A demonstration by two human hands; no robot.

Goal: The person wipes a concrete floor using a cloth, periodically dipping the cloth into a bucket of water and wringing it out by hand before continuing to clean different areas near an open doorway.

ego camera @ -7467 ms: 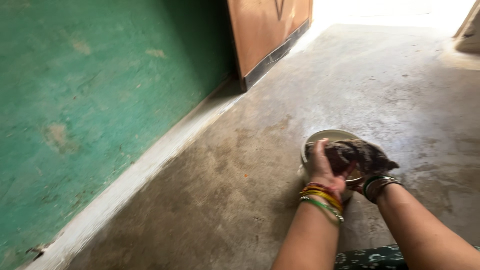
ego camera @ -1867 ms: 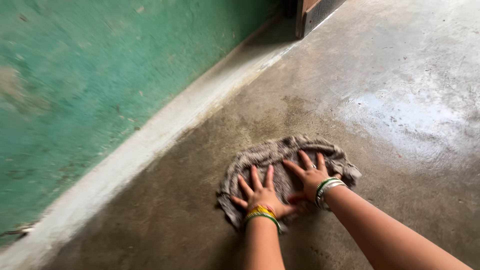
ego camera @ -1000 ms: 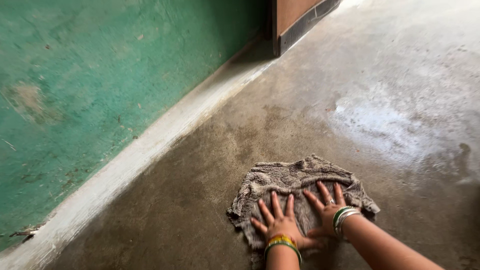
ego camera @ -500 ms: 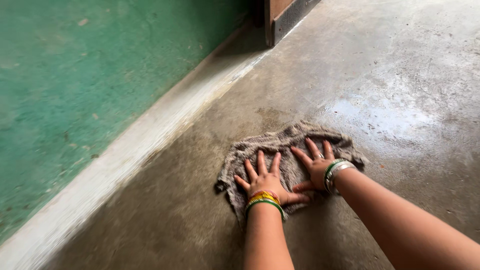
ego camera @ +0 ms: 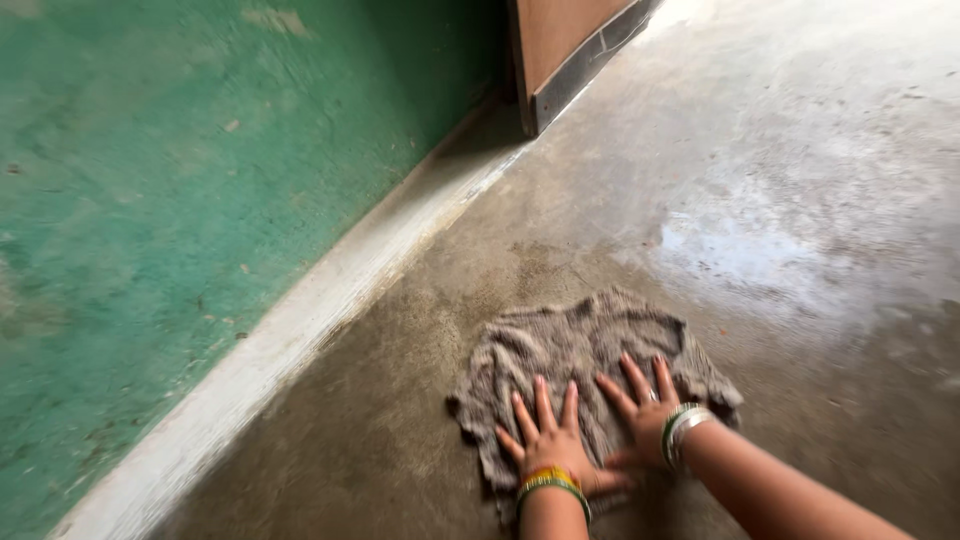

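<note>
Grey concrete floor (ego camera: 800,150) fills most of the view, rough and stained, with a pale wet sheen spreading across its right half. Along the left rises a worn green painted wall (ego camera: 180,180), flecked and chipped, and at its foot runs a whitish plaster skirting strip (ego camera: 330,300) that slants from the lower left up toward the top. At the far end of that strip stands the lower corner of a brown wooden door (ego camera: 570,50) with a dark edge.

On the floor, near the skirting but apart from it, lies a crumpled grey-brown floor rag (ego camera: 570,350), spread out flat and ragged at its edges. Both hands press down on its near side. The left hand (ego camera: 555,440) lies palm down with fingers straight and splayed, gripping nothing; yellow and green bangles (ego camera: 552,483) circle its wrist. The right hand (ego camera: 640,405) lies just beside it, likewise flat and fanned on the cloth, with green and white bangles (ego camera: 680,428) at the wrist.
</note>
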